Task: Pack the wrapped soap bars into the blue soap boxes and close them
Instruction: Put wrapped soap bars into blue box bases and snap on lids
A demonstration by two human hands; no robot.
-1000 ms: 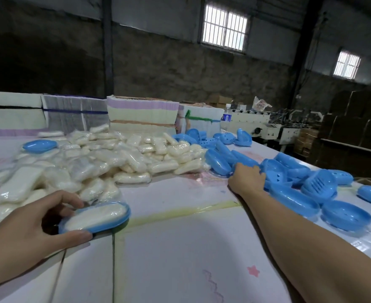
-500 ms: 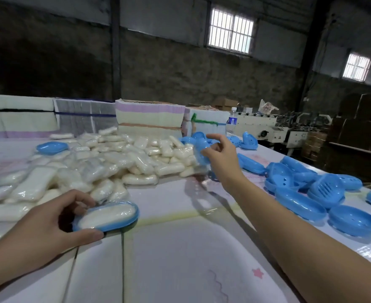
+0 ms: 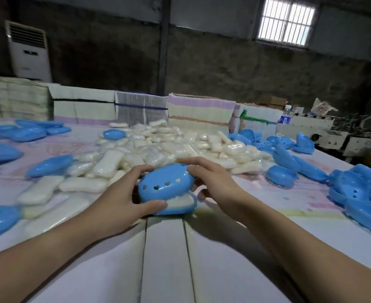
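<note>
Two hands, left hand [image 3: 123,197] and right hand [image 3: 215,182], grip glossy oval lid [image 3: 165,182].

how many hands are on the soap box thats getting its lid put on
2. The left hand grips the left end of the blue soap box, with its thumb along the near edge. The right hand holds the lid at its right end. No other hands are in view.

Head-worn view, forward-down, close over hands [image 3: 171,189]
</note>
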